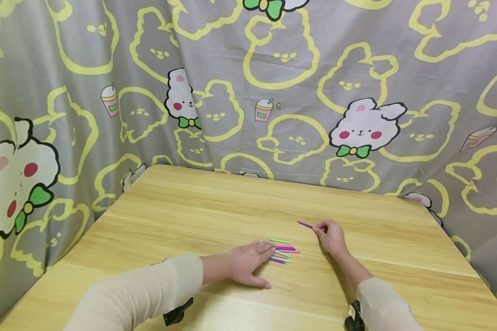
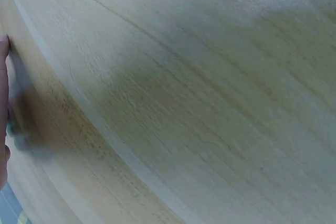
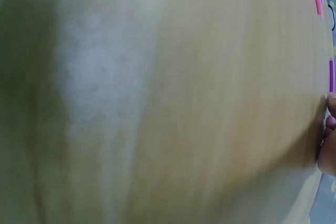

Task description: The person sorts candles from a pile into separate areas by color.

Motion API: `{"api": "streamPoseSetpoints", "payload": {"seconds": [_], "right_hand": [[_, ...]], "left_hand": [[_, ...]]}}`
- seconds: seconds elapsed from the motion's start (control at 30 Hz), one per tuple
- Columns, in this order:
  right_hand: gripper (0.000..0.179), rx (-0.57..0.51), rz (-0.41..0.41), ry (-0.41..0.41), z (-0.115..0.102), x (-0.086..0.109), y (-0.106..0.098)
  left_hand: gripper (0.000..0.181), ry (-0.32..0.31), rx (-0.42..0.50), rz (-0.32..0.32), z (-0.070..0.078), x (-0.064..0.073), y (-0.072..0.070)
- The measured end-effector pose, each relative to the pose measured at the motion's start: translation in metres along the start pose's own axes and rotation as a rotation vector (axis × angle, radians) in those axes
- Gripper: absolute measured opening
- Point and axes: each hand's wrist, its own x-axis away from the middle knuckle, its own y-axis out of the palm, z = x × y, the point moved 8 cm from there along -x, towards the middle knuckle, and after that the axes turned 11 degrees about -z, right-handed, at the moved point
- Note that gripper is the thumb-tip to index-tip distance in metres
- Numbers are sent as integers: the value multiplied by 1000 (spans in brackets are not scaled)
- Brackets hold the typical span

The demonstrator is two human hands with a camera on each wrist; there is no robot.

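A loose pile of thin sticks (image 1: pixel 285 248) in purple, pink and light green lies near the middle of the table in the head view. My left hand (image 1: pixel 248 263) rests palm down with fingers stretched out, its fingertips over the pile's left ends, which they hide. To the right of the pile, my right hand (image 1: pixel 332 237) pinches one end of a purple stick (image 1: pixel 305 224) between thumb and finger; the other end points left. The right wrist view catches this purple stick (image 3: pixel 332 76) at its right edge. Only a sliver of the left hand (image 2: pixel 3 98) shows in the left wrist view.
A light wood-grain table (image 1: pixel 207 202) spreads beneath both hands. Behind it and to its sides hangs a grey curtain (image 1: pixel 228 59) with yellow outlines and rabbit faces, close to the table's edges. Dark wrist devices sit under both sleeves.
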Motion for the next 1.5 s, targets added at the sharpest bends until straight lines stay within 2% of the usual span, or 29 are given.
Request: {"api": "streamPoseSetpoints", "payload": {"seconds": [0.53,0.97,1.3,1.5], "right_hand": [[11,-12,5,-16,0,1,-2],[16,-51,11,17,2,9,-10],[14,-46,43,-65,-7,14,-17],[13,-74,18,-89,-12,20,-12]], "left_hand": [[87,7,6,1,0,-1,0],[86,14,4,-11,1,2,0],[80,29,17,-22,1,8,-3],[79,29,-7,-7,1,10,-5]]}}
